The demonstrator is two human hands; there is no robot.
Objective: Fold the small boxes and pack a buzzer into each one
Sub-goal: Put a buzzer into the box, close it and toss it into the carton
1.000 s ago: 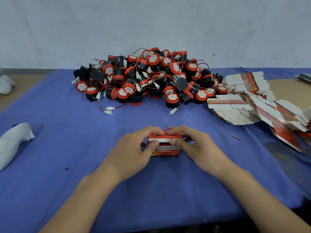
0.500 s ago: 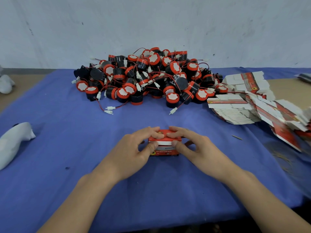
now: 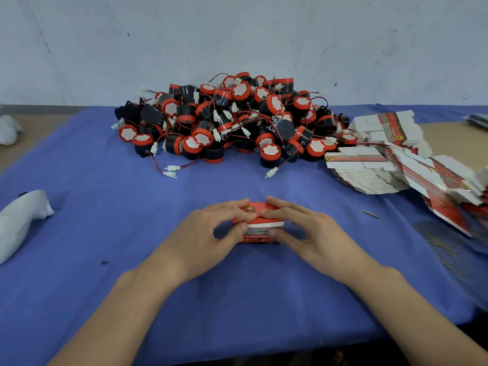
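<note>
Gripping a small red-and-white box (image 3: 266, 223) from both sides, the left hand (image 3: 208, 233) and right hand (image 3: 314, 233) meet over it on the blue cloth (image 3: 105, 207). The fingers of each hand curl over the box's red top, their tips close together near its middle. Each thumb presses the printed front face, so each hand pinches the box between fingers and thumb. The box rests on the cloth; its contents are hidden. Beyond the box, well apart, lies a heap of black-and-red buzzers (image 3: 232, 122) with trailing wires and white plugs. Right of the box and farther back is a fanned stack of flat unfolded boxes (image 3: 369, 165). Far left of the box lies a white object (image 3: 21, 220).
</note>
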